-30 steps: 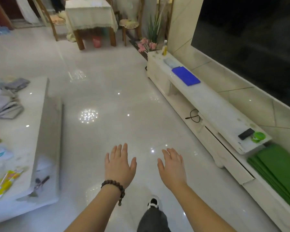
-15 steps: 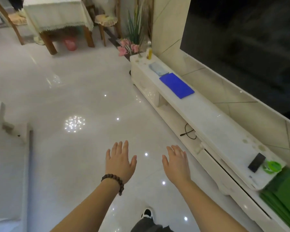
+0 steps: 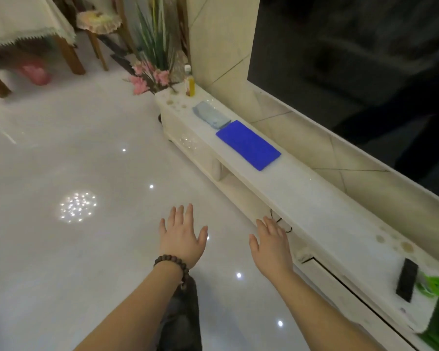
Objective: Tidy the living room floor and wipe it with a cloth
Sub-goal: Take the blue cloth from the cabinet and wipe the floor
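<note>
Floor (image 3: 91, 153): glossy pale tile, largest item in my view, ceiling lights mirrored in it. I see no litter on the stretch shown; I judge wiping not yet begun, since I hold no cloth.

Television (image 3: 352, 84): dark screen on the tiled wall, above the stand.

TV stand (image 3: 314, 198): long low white unit along the wall; faint ring stains near both ends of its top.

Dining table (image 3: 23, 24): far left corner of the room, cream tablecloth, a pink object beneath it.

Blue cloth (image 3: 247, 145): folded flat on the stand top, towards its far end, well apart from my hands. Likely the wiping cloth; fetching it is what remains first.

Grey cloth (image 3: 211, 115): folded, just beyond the blue one.

Left hand (image 3: 180, 236): fingers straight and spread, empty, bead bracelet at the wrist, over the floor.

Right hand (image 3: 271, 241): flat, empty, beside the stand's front edge.

Remote (image 3: 407, 279): black, near end of the stand top.

Bottle (image 3: 189, 82): yellow liquid, far end.
</note>
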`<action>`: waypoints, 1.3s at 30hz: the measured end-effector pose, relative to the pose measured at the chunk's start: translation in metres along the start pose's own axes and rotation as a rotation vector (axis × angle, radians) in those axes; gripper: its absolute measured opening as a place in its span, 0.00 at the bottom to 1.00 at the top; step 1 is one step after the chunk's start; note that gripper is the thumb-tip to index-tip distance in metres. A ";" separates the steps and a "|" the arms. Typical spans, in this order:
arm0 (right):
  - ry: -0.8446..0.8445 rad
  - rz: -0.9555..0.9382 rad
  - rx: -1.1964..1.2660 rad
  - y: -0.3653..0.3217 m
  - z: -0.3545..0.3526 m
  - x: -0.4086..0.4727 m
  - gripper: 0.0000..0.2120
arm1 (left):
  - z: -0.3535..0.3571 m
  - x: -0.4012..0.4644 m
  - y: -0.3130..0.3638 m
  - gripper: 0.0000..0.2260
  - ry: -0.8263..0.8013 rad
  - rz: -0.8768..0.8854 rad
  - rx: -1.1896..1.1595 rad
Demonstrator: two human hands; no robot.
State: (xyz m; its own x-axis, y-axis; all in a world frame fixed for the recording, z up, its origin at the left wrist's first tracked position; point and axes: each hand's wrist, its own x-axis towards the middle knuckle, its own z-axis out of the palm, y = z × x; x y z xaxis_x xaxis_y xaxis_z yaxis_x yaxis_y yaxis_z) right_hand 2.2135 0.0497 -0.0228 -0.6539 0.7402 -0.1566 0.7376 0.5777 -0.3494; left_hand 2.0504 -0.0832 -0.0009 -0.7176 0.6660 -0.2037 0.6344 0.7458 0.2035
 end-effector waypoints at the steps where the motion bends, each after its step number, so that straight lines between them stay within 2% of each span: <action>1: 0.012 0.022 0.002 -0.006 0.005 0.023 0.35 | -0.002 0.028 -0.005 0.31 -0.013 0.014 -0.002; 3: 0.014 0.068 0.000 -0.020 0.017 0.074 0.38 | -0.005 0.085 -0.016 0.31 -0.050 0.055 0.013; 5: -0.013 0.147 -0.006 -0.040 0.021 0.125 0.38 | -0.011 0.143 -0.027 0.31 -0.115 0.130 0.072; 9: -0.040 0.281 0.003 -0.071 0.023 0.209 0.29 | -0.035 0.252 -0.038 0.31 -0.203 0.289 0.189; 12: -0.041 0.332 0.025 -0.084 0.020 0.254 0.35 | -0.051 0.320 -0.033 0.31 -0.203 0.379 0.224; 14: -0.088 0.369 0.009 -0.082 0.019 0.280 0.27 | -0.051 0.357 -0.025 0.31 -0.216 0.420 0.236; 17: -0.109 0.408 0.018 -0.070 0.022 0.316 0.25 | -0.036 0.407 -0.008 0.30 -0.259 0.464 0.245; 22: -0.109 0.433 -0.008 -0.018 0.051 0.385 0.25 | 0.025 0.489 0.033 0.30 -0.320 0.531 0.261; 29: -0.092 0.389 -0.104 0.096 0.131 0.508 0.28 | 0.161 0.612 0.104 0.32 -0.318 0.673 0.306; 34: -0.191 0.306 -0.221 0.143 0.193 0.559 0.33 | 0.238 0.674 0.119 0.34 -0.324 0.754 0.423; 36: -0.150 0.320 -0.227 0.152 0.214 0.568 0.30 | 0.257 0.686 0.118 0.34 -0.355 0.750 0.443; 39: 0.033 0.305 -0.235 0.165 0.231 0.569 0.21 | 0.273 0.682 0.116 0.34 -0.348 0.744 0.404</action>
State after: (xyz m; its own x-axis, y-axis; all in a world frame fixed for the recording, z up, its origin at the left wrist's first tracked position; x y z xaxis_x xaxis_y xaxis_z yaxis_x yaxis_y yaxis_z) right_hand 1.9245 0.4871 -0.3835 -0.3960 0.8984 -0.1899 0.9182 0.3901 -0.0696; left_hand 1.7126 0.4622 -0.3774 0.0027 0.8956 -0.4449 0.9978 0.0272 0.0608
